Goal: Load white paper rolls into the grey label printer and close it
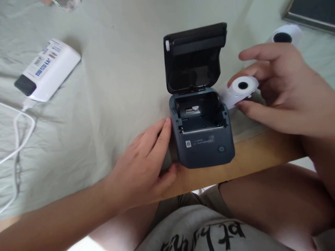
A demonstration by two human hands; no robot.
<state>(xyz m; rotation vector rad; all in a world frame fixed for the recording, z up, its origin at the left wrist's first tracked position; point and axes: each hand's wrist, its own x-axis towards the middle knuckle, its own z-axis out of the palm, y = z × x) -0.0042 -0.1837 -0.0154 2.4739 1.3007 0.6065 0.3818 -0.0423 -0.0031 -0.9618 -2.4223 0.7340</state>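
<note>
A small dark blue-grey label printer (206,150) stands near the table's front edge with its black lid (195,57) swung up. Its roll bay is bare, apart from a small printed label inside. My left hand (146,153) lies along the printer's left side, fingers stretched out and fingertips touching the casing, with the thumb by its lower front corner. Just right of the printer, my right hand (280,83) pinches a small white paper roll (237,96) with a black core hole between thumb and fingers; its other fingers are partly spread. The roll's lower left side is close to the printer.
Beyond my right hand stands a second white roll (293,33). A dark flat device or tray (311,14) lies at the far right corner. On the left, a white power bank (56,69) has a white cable (17,136) plugged in. A clear glass object (68,4) shows at the top edge.
</note>
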